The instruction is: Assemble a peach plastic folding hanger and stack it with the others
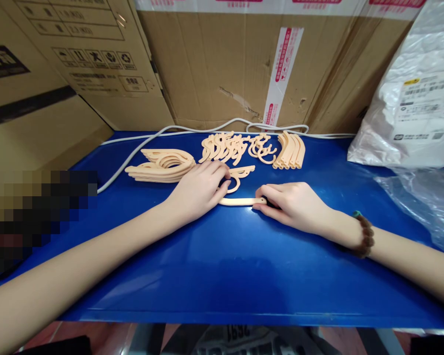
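Observation:
Just above the blue table, a slim cream plastic hanger arm (240, 201) runs between my two hands. My left hand (200, 190) is closed over its left end. A wider cream hanger piece (244, 171) with a ring-like curve below it lies by the left fingertips; whether those fingers also touch it I cannot tell. The thumb and fingers of my right hand (292, 204) pinch the arm's right end, where a small hole shows. Behind my left hand is a stack of hanger body pieces (159, 167).
Toward the back lie S-shaped pieces (222, 147), hooks (262, 148) and a row of curved arms (290, 150). A white cable (163, 130) crosses behind them. Cardboard boxes (222, 64) wall the back and left; a white plastic parcel (410, 108) and clear film (425, 197) are at right.

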Motion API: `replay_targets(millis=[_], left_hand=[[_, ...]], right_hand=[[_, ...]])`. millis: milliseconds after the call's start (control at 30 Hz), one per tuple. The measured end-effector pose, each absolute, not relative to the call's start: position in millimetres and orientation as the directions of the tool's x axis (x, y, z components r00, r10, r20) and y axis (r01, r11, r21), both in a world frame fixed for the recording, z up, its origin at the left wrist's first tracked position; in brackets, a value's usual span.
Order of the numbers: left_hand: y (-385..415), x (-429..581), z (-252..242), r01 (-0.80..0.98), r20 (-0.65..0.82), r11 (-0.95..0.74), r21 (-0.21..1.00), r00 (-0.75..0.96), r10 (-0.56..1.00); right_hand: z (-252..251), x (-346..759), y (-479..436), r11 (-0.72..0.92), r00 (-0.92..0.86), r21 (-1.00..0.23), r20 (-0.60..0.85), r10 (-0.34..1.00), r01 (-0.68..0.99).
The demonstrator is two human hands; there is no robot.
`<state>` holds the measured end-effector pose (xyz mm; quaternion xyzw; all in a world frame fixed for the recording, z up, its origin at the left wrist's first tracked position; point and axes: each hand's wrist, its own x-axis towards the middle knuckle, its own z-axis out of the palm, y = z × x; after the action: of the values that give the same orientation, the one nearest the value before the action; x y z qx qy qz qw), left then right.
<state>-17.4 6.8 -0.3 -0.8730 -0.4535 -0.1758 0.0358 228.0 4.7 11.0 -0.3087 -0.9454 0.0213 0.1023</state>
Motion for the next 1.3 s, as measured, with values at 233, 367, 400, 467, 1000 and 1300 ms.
replay_targets(millis=[233,367,400,467,1000,1300], left_hand=[[7.2,-16.2,0.8,0.815,0.334,-0.569,0.111,0.508,0.794],[3.2,-14.5,2.1,0.812,0.358,-0.558,0.173,0.476,0.803],[0.9,-13.4,2.6,0.802,0.364,-0.563,0.199,0.473,0.802],[-5.0,-10.2,3.3,0.769,0.369,-0.59,0.246,0.489,0.79],[-10.5,-6.2,0.3,0.62,0.276,-0.742,0.256,0.689,0.67],[-9.0,-6.5,-3.3,0.625,0.26,-0.729,0.277,0.682,0.684]], right_hand=[[12.5,227.3,4.7,0.811,-0.795,-0.065,0.166,0.583,0.581],[19.0,226.0,4.6,0.802,-0.796,0.05,0.18,0.579,0.595],[21.7,225.3,5.3,0.793,-0.79,0.072,0.184,0.585,0.605],[28.4,223.0,8.2,0.766,-0.769,0.111,0.195,0.608,0.634],[43.0,145.3,116.7,0.61,-0.632,0.167,0.235,0.739,0.775],[41.0,115.2,121.4,0.551,-0.569,0.142,0.2,0.798,0.822]])
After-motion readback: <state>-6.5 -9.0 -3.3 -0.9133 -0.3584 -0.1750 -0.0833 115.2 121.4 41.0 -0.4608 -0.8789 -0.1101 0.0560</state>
